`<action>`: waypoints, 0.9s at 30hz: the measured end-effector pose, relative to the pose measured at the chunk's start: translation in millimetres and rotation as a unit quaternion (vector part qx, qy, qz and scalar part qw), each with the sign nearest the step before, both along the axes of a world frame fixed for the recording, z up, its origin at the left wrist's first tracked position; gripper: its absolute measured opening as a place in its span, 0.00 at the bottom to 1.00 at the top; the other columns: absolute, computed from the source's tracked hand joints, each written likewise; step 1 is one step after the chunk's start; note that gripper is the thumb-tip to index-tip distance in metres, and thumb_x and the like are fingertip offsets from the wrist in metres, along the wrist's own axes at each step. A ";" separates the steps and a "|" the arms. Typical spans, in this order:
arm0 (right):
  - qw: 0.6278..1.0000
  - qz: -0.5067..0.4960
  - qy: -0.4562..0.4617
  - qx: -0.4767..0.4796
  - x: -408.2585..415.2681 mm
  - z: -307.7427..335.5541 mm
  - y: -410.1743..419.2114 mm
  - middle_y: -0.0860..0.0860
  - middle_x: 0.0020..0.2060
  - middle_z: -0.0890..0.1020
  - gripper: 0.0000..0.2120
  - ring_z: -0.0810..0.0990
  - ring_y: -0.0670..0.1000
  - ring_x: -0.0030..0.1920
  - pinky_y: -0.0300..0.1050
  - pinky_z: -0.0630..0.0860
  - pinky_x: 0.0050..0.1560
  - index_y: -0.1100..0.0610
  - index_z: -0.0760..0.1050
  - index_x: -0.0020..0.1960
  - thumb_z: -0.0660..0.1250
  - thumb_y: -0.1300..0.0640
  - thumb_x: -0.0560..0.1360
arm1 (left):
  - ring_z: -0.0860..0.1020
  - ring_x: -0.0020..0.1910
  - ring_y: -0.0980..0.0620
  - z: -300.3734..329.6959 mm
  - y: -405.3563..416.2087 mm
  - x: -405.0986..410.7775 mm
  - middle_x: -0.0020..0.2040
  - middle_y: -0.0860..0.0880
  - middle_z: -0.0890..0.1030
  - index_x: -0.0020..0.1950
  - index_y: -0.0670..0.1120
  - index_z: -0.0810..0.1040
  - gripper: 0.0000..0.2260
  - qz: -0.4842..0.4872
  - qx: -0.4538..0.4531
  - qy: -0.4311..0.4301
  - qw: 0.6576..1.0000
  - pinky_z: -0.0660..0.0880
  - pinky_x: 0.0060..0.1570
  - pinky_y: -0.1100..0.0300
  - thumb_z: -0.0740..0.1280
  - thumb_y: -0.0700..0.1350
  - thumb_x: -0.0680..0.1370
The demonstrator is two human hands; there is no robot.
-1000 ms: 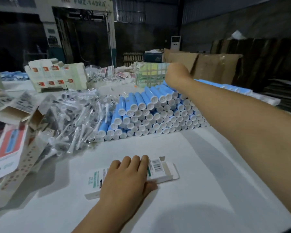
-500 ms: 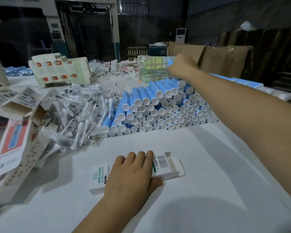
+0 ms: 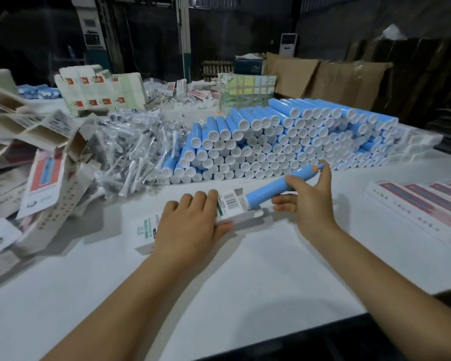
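The right hand, which a second earlier had reached to the top of the tube stack beyond the box, came back to just right of the box. It held one blue tube, its white end at the box's open end.

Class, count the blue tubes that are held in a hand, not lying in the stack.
1. The right hand holds the blue tube, its white end at the open box under the left hand. Neither hand seems to hide another.
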State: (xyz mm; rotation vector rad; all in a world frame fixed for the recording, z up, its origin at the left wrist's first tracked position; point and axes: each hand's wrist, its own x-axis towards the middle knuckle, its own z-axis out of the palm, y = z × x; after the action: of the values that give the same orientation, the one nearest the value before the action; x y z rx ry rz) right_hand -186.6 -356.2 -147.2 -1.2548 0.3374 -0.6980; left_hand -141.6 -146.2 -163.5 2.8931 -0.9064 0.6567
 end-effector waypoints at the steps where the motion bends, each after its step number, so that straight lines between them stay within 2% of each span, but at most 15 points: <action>1: 1.000 -0.004 -0.004 0.003 0.2 -1.5 3.3 0.52 0.31 0.82 0.33 0.80 0.56 0.25 0.44 0.76 0.25 0.40 0.56 0.69 0.66 0.64 0.74 | 0.71 0.58 0.45 -0.2 0.5 -0.7 0.62 0.49 0.73 0.74 0.46 0.62 0.35 0.000 -0.004 0.000 1.000 0.66 0.54 0.51 0.49 0.68 0.75; 3: 1.000 0.010 -0.003 0.002 -0.3 -5.1 9.8 0.51 0.29 0.82 0.25 0.79 0.55 0.24 0.44 0.76 0.24 0.44 0.61 0.64 0.66 0.64 0.74 | 0.72 0.58 0.44 -1.4 1.8 -3.2 0.62 0.48 0.74 0.73 0.46 0.63 0.34 0.000 -0.012 -0.005 1.000 0.66 0.54 0.51 0.53 0.68 0.76; 5: 0.999 0.042 0.028 -0.012 -2.5 -10.9 18.6 0.53 0.31 0.82 0.14 0.77 0.54 0.23 0.43 0.73 0.22 0.46 0.69 0.55 0.66 0.62 0.75 | 0.72 0.58 0.45 -2.2 2.9 -5.3 0.62 0.49 0.73 0.73 0.46 0.63 0.33 0.001 -0.013 -0.009 1.000 0.66 0.54 0.51 0.54 0.67 0.76; 7: 0.992 0.068 0.076 -0.074 -5.4 -16.0 26.3 0.54 0.31 0.80 0.04 0.73 0.51 0.20 0.38 0.67 0.19 0.51 0.77 0.46 0.64 0.58 0.77 | 0.71 0.59 0.45 -2.4 3.1 -6.0 0.62 0.49 0.72 0.74 0.47 0.61 0.33 0.003 -0.013 -0.011 1.000 0.65 0.54 0.52 0.52 0.67 0.76; 9: 0.981 0.076 0.118 -0.136 -6.4 -19.6 29.3 0.53 0.23 0.76 0.08 0.69 0.48 0.18 0.35 0.61 0.19 0.57 0.80 0.42 0.65 0.56 0.76 | 0.69 0.59 0.46 -2.3 3.7 -5.1 0.63 0.50 0.71 0.73 0.47 0.59 0.33 0.002 -0.012 -0.007 1.000 0.64 0.55 0.52 0.51 0.68 0.76; 11: 0.982 0.059 0.119 -0.137 -6.7 -17.0 29.5 0.53 0.19 0.72 0.08 0.66 0.46 0.17 0.33 0.59 0.19 0.57 0.80 0.40 0.64 0.58 0.76 | 0.69 0.59 0.46 -1.4 6.6 -3.0 0.63 0.50 0.71 0.73 0.47 0.59 0.33 0.003 -0.019 -0.003 1.000 0.63 0.55 0.52 0.52 0.68 0.76; 14: 0.983 0.027 0.109 -0.148 -3.5 -8.0 26.1 0.48 0.19 0.73 0.09 0.66 0.44 0.17 0.31 0.58 0.19 0.56 0.80 0.39 0.63 0.61 0.75 | 0.69 0.58 0.46 -1.0 11.7 -2.0 0.62 0.49 0.71 0.72 0.47 0.59 0.32 0.003 -0.026 0.004 1.000 0.63 0.54 0.52 0.54 0.67 0.77; 16: 0.974 0.026 0.107 -0.198 5.8 -0.2 30.3 0.44 0.22 0.75 0.09 0.68 0.43 0.19 0.32 0.60 0.19 0.55 0.79 0.39 0.64 0.61 0.76 | 0.69 0.58 0.45 -1.7 12.0 -3.7 0.62 0.49 0.71 0.72 0.46 0.60 0.31 -0.006 -0.023 0.011 1.000 0.62 0.53 0.51 0.55 0.66 0.77; 18: 0.962 0.043 0.091 -0.253 20.4 10.8 43.8 0.45 0.24 0.76 0.09 0.69 0.42 0.21 0.35 0.64 0.20 0.55 0.79 0.38 0.64 0.61 0.76 | 0.68 0.58 0.45 -1.5 10.5 -4.5 0.62 0.48 0.71 0.72 0.45 0.60 0.31 -0.012 -0.016 0.025 0.999 0.63 0.53 0.50 0.56 0.65 0.77; 23: 0.894 0.152 0.032 -0.421 71.5 39.6 111.7 0.47 0.23 0.76 0.08 0.72 0.42 0.23 0.32 0.68 0.25 0.63 0.78 0.38 0.65 0.62 0.75 | 0.68 0.58 0.42 0.3 11.3 -5.1 0.62 0.44 0.71 0.69 0.43 0.64 0.27 -0.026 0.016 0.041 0.999 0.63 0.53 0.48 0.57 0.61 0.79; 27: 0.851 0.194 0.051 -0.485 125.1 43.8 174.6 0.59 0.30 0.79 0.08 0.74 0.48 0.26 0.37 0.69 0.26 0.63 0.76 0.37 0.66 0.62 0.74 | 0.67 0.62 0.40 2.8 10.4 -2.9 0.64 0.42 0.73 0.66 0.42 0.71 0.25 -0.030 0.037 0.070 0.996 0.62 0.57 0.46 0.56 0.60 0.80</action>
State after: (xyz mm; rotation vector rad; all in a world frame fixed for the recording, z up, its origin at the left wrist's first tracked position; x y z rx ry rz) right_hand -61.5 -181.6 -103.4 -2.2507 -0.2429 -0.4357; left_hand -144.5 -135.8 -160.7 2.9181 -1.0143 0.4177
